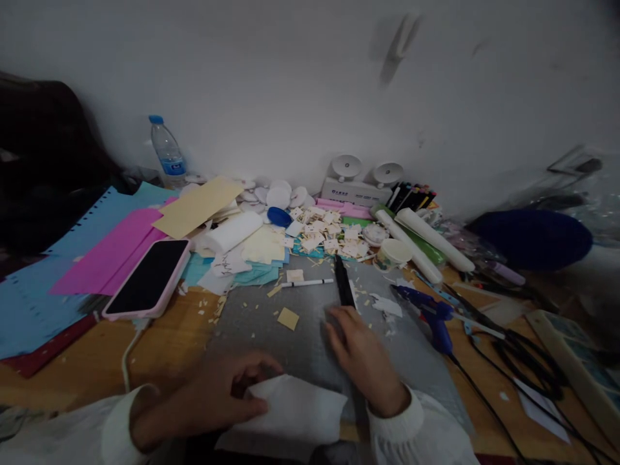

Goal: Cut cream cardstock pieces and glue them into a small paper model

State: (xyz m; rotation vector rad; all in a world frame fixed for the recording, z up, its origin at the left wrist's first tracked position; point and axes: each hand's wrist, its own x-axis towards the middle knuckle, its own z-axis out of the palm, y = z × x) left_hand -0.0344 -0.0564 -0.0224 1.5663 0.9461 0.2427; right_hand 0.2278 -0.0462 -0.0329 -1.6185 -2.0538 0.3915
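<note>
My left hand (227, 394) is slightly blurred, its thumb and bent fingers closed on the left edge of a white paper sheet (305, 407). The sheet hangs at the table's near edge. My right hand (365, 361) lies with curled fingers over a long black tool (343, 282); its tip points away from me, and its kind is unclear. A grey cutting mat (300, 323) lies under both. On it are a small tan paper square (288, 318), a white pen (307, 283) and torn white paper scraps (387, 305).
Small cream cards (322, 232) are heaped at the back. On the left are a phone (148, 278), coloured paper (106, 252) and a water bottle (167, 148). A blue glue gun (431, 313), white rolls (436, 239) and a power strip (576, 361) with cables fill the right.
</note>
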